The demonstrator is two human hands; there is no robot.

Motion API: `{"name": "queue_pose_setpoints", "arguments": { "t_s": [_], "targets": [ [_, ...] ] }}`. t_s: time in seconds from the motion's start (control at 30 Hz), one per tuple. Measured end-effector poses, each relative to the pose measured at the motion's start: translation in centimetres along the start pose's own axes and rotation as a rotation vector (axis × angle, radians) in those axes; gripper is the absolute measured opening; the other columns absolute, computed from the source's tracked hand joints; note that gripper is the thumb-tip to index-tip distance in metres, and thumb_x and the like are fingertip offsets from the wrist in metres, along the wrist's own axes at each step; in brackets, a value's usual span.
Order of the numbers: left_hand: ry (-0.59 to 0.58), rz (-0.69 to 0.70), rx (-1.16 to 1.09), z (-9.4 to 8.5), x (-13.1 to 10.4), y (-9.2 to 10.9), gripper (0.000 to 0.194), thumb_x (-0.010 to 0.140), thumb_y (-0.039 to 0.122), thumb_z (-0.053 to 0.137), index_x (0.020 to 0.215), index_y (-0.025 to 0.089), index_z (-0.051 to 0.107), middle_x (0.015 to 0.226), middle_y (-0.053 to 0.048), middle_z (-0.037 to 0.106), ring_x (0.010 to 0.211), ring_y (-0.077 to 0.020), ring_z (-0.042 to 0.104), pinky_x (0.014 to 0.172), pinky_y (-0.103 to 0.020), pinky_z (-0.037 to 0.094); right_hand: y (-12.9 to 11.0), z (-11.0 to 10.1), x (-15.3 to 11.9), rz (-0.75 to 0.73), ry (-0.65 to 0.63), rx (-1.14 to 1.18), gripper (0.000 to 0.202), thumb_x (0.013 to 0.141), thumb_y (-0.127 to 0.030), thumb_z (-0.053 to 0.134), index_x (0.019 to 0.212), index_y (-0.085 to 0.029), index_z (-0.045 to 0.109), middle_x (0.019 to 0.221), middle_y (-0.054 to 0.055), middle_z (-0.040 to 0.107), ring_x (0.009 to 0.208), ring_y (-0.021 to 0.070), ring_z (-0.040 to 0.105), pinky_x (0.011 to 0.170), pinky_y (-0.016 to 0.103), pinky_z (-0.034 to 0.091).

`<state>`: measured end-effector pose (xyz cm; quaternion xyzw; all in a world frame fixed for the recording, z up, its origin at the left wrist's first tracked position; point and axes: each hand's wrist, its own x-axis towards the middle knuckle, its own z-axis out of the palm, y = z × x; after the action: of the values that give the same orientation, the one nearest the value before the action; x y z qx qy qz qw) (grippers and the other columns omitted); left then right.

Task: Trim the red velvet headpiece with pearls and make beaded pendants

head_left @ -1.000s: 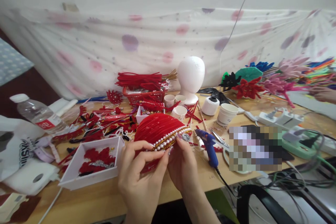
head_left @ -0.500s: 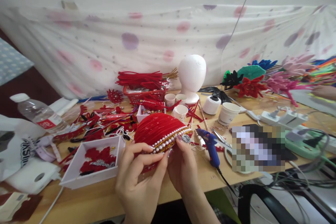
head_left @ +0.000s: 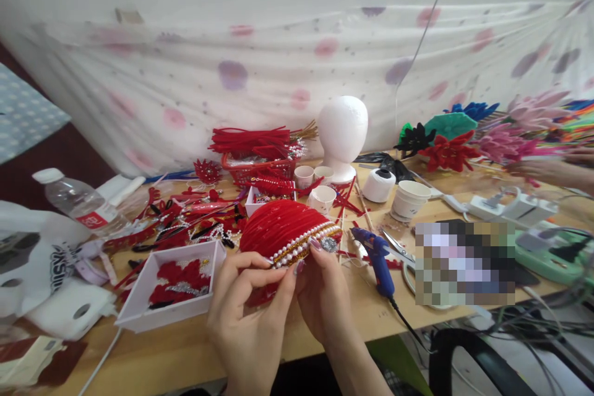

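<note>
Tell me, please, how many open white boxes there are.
2: the larger box left of the left hand, the smaller box behind the red cap; others may be hidden.

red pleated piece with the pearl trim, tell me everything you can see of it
The red piece is dome-shaped, its velvety-looking pleats flecked with pale specks. Along its near edge run rows of white pearl-like beads and gold trim, with a round, sparkling silver ornament at the right end. It is tilted over the front of the wooden table: the left hand pinches the beaded edge and the right hand grips beside the ornament. The hands hide its lower part.
</note>
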<state>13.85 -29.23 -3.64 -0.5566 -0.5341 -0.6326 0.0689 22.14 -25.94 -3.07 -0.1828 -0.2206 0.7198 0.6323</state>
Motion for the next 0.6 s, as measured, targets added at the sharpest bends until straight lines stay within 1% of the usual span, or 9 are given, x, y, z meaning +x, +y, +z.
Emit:
{"name": "queue_pose_setpoints", "arguments": {
  "t_s": [0.1, 0.17, 0.3, 0.4, 0.5, 0.6],
  "targets": [
    [0.006, -0.020, 0.006, 0.1, 0.0, 0.1, 0.011, 0.080, 0.019, 0.075, 0.071, 0.023, 0.069, 0.083, 0.001, 0.062, 0.075, -0.0140, 0.061, 0.066, -0.027, 0.052, 0.1, 0.0, 0.1, 0.003, -0.017, 0.017, 0.039, 0.074, -0.034, 0.074, 0.112, -0.027, 0.064, 0.097, 0.001, 0.075, 0.096, 0.0279, 0.070, 0.083, 0.040, 0.059],
    [0.015, -0.021, 0.007, 0.1, 0.0, 0.0, 0.011, 0.080, 0.019, 0.074, 0.072, 0.023, 0.069, 0.083, 0.001, 0.062, 0.076, -0.0142, 0.061, 0.065, -0.027, 0.052, 0.1, 0.1, 0.2, 0.012, -0.018, 0.035, 0.041, 0.074, -0.033, 0.075, 0.113, -0.027, 0.063, 0.098, 0.001, 0.075, 0.097, 0.0275, 0.070, 0.084, 0.040, 0.058],
    [0.043, -0.016, -0.001, 0.3, -0.1, -0.1, 0.010, 0.079, 0.018, 0.075, 0.073, 0.022, 0.068, 0.085, 0.000, 0.062, 0.077, -0.0144, 0.061, 0.065, -0.026, 0.051, 0.3, 0.2, 0.4, 0.003, 0.011, 0.064, 0.044, 0.072, -0.032, 0.077, 0.113, -0.026, 0.062, 0.094, 0.000, 0.075, 0.101, 0.0273, 0.069, 0.088, 0.039, 0.057],
    [0.039, -0.005, 0.003, 0.5, 0.2, -0.2, 0.011, 0.079, 0.018, 0.076, 0.072, 0.022, 0.068, 0.084, 0.000, 0.062, 0.076, -0.0145, 0.061, 0.066, -0.027, 0.052, 0.6, 0.2, 0.7, -0.003, -0.006, 0.088, 0.042, 0.074, -0.031, 0.076, 0.114, -0.026, 0.061, 0.092, -0.001, 0.074, 0.101, 0.0266, 0.069, 0.088, 0.038, 0.057],
    [0.049, 0.033, 0.012, 0.8, 0.6, -0.3, 0.011, 0.079, 0.016, 0.076, 0.073, 0.021, 0.068, 0.083, 0.001, 0.062, 0.075, -0.0143, 0.061, 0.067, -0.028, 0.053, 0.8, 0.1, 1.1, -0.005, -0.063, 0.110, 0.040, 0.080, -0.029, 0.071, 0.117, -0.027, 0.058, 0.097, -0.001, 0.074, 0.098, 0.0249, 0.070, 0.087, 0.037, 0.058],
    [0.098, 0.106, 0.022, 1.3, 0.7, -0.5, 0.013, 0.078, 0.011, 0.077, 0.077, 0.020, 0.067, 0.084, 0.000, 0.064, 0.077, -0.0140, 0.062, 0.070, -0.028, 0.053, 0.7, 0.1, 1.4, -0.021, -0.080, 0.123, 0.042, 0.082, -0.026, 0.069, 0.121, -0.028, 0.055, 0.101, -0.001, 0.074, 0.097, 0.0244, 0.070, 0.083, 0.036, 0.059]
  ]
}}
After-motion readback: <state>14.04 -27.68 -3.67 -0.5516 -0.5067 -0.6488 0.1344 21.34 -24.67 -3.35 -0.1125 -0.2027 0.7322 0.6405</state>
